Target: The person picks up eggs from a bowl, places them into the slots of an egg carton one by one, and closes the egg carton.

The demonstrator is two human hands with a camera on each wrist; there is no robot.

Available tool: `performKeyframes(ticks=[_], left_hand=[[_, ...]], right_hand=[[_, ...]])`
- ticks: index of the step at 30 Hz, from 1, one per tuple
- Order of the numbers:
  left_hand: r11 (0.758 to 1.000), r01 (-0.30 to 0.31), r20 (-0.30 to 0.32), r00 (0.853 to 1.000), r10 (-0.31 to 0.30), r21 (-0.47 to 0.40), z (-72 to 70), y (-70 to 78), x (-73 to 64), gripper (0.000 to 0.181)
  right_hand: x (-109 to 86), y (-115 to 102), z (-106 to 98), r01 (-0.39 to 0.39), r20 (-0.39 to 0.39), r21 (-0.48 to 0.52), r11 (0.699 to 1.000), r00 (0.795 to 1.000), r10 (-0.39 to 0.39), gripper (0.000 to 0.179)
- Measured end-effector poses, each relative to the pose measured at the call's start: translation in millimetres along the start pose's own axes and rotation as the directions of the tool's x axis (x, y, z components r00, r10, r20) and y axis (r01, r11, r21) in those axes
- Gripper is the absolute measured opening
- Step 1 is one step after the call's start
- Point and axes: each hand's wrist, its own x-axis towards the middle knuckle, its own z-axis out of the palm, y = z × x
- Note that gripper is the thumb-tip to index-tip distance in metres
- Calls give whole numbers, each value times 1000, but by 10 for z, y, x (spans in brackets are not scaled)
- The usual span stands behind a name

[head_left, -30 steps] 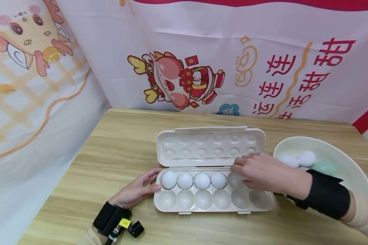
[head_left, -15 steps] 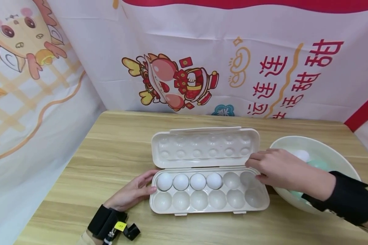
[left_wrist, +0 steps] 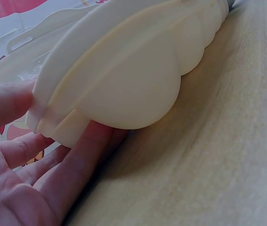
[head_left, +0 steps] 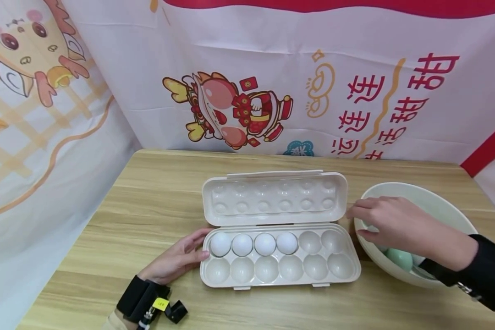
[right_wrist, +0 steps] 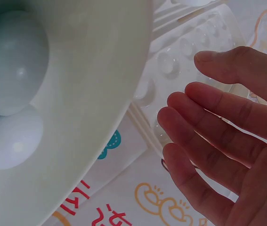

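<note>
A white plastic egg carton (head_left: 315,266) lies with its lid (head_left: 274,197) folded back. Several white eggs (head_left: 265,244) fill the left part of its back row. My left hand (head_left: 179,257) holds the carton's left end, thumb on the rim; in the left wrist view, fingers (left_wrist: 74,172) reach under the cups. My right hand (head_left: 412,224) hovers over the left side of a cream bowl (head_left: 449,215), holding nothing, its fingers loosely bent and spread in the right wrist view. Within the bowl lie a green egg (head_left: 400,260) and white eggs (right_wrist: 13,136), partly hidden by that hand.
Everything stands on a wood-grain table (head_left: 156,197). A printed cloth (head_left: 247,41) hangs behind the table's back edge, and another cartoon cloth (head_left: 45,151) hangs along the left side. Each wrist wears a black band (head_left: 142,298).
My right hand has moved right, from above the carton's right end to above the bowl. The left hand keeps its hold on the carton. The head view has shifted slightly.
</note>
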Motion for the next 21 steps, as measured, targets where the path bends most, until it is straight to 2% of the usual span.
performKeyframes(ticks=[6, 10, 14, 21], left_hand=[[1000, 11, -11, 1000, -10, 8, 9, 22, -16, 54], [1000, 1, -9, 1000, -1, 9, 11, 18, -22, 54], [1000, -5, -10, 1000, 5, 11, 14, 13, -23, 54], [1000, -9, -8, 1000, 9, -4, 16, 12, -22, 54]], right_hand=[[-59, 55, 12, -57, 22, 6, 998, 998, 57, 33], [-101, 155, 29, -126, 89, 23, 992, 988, 124, 36], [-146, 285, 55, -220, 171, 35, 975, 962, 211, 38], [-200, 482, 101, -338, 258, 35, 941, 912, 318, 45]])
